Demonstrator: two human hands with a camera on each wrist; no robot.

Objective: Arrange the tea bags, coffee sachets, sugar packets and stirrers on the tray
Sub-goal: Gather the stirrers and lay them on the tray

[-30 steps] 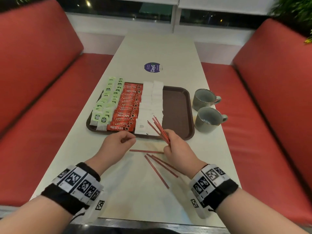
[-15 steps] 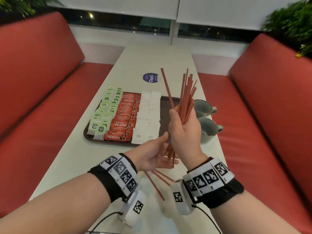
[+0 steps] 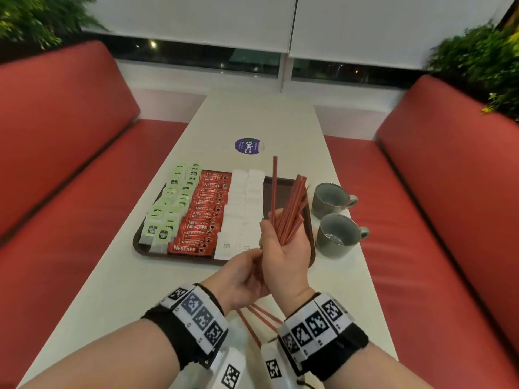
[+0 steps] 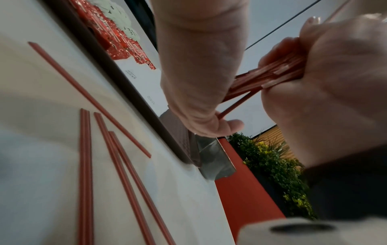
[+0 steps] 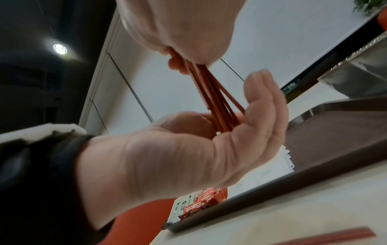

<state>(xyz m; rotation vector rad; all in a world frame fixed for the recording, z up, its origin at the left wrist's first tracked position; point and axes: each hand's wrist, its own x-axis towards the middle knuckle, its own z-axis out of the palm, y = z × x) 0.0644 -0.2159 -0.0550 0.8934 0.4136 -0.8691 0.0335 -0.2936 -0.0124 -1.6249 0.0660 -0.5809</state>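
My right hand [image 3: 280, 234] grips a bundle of red stirrers [image 3: 289, 209] upright above the front right corner of the brown tray [image 3: 179, 255]. One stirrer sticks up higher than the rest. My left hand [image 3: 244, 273] lies open just below, and in the right wrist view the lower ends of the stirrers [image 5: 211, 94] rest against its palm [image 5: 188, 157]. On the tray lie rows of green tea bags [image 3: 168, 209], red coffee sachets [image 3: 205, 217] and white sugar packets [image 3: 241, 209]. Several loose stirrers [image 4: 85, 165] lie on the table in front of the tray.
Two grey cups [image 3: 331, 200] [image 3: 337, 234] stand right of the tray. A round purple sticker [image 3: 248, 146] is on the white table behind it. Red benches run along both sides. The tray's right part [image 5: 335, 132] is bare.
My right hand has lifted the stirrer bundle off the table and stood it upright. My left hand has moved from the table to the bundle's lower ends.
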